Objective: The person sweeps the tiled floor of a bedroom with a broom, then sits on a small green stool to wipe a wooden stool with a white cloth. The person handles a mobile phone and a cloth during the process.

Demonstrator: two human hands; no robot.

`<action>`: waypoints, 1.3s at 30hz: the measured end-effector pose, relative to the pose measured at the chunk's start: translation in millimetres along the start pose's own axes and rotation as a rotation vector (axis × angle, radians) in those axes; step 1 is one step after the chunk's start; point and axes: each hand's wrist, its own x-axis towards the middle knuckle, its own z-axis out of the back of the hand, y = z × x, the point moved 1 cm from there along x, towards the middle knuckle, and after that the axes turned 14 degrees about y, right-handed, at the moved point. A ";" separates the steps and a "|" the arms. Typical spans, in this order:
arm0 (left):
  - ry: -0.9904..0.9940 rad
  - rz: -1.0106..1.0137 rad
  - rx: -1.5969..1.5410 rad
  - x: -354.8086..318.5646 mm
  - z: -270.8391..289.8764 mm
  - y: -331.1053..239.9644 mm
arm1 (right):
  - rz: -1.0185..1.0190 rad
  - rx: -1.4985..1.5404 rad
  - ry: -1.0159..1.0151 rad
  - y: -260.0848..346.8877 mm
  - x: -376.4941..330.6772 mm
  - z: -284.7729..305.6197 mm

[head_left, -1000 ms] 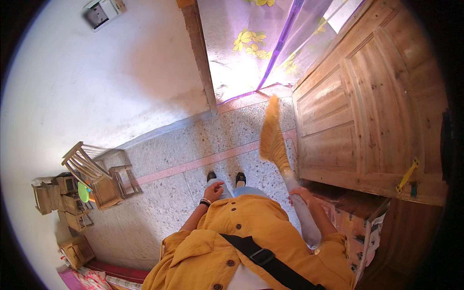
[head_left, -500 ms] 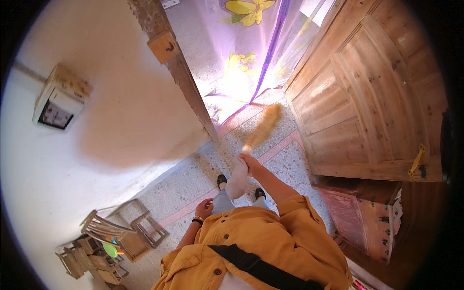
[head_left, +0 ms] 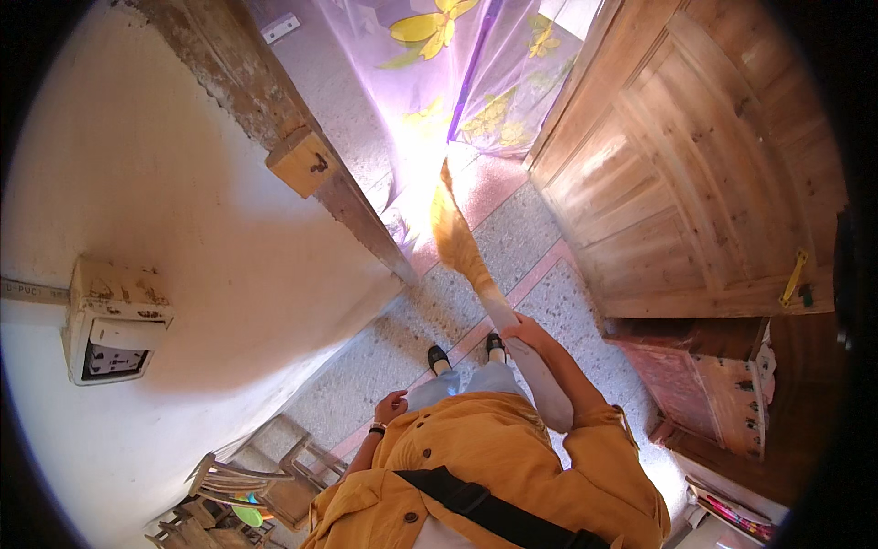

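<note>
Gripping the broom (head_left: 464, 254), right fingers (head_left: 519, 327) point it between doorframe (head_left: 251, 105) and door (head_left: 686, 183), over speckled floor (head_left: 509, 226); left fingers (head_left: 396, 399) hang loose.

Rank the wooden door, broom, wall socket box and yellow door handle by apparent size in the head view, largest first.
1. Wooden door
2. Broom and wall socket box, unranked: the broom is longer, but the box is broader
3. Yellow door handle

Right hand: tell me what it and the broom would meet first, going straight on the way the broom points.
Probably the curtain: the broom in the right hand points at it. Depth is unclear, so they may be touching.
</note>
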 end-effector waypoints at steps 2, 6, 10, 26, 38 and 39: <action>-0.017 -0.016 -0.029 7.9 -0.8 -2.7 | -0.056 0.046 -0.019 7.6 -17.3 -7.5; -0.023 -0.015 0.005 13.4 -3.6 -20.9 | -0.121 0.179 -0.015 -4.1 9.7 0.7; -0.065 0.025 -0.052 18.8 -11.5 -4.3 | -0.118 0.170 0.094 5.1 63.7 0.4; -0.051 -0.011 0.027 68.8 -63.4 -107.9 | -0.317 -0.058 0.110 69.6 -75.4 103.2; -0.083 -0.077 -0.031 91.3 -85.5 -161.7 | -0.441 0.044 0.045 64.5 -116.5 141.0; -0.088 -0.070 -0.028 92.8 -85.2 -170.0 | -0.443 0.051 0.050 63.2 -119.0 142.8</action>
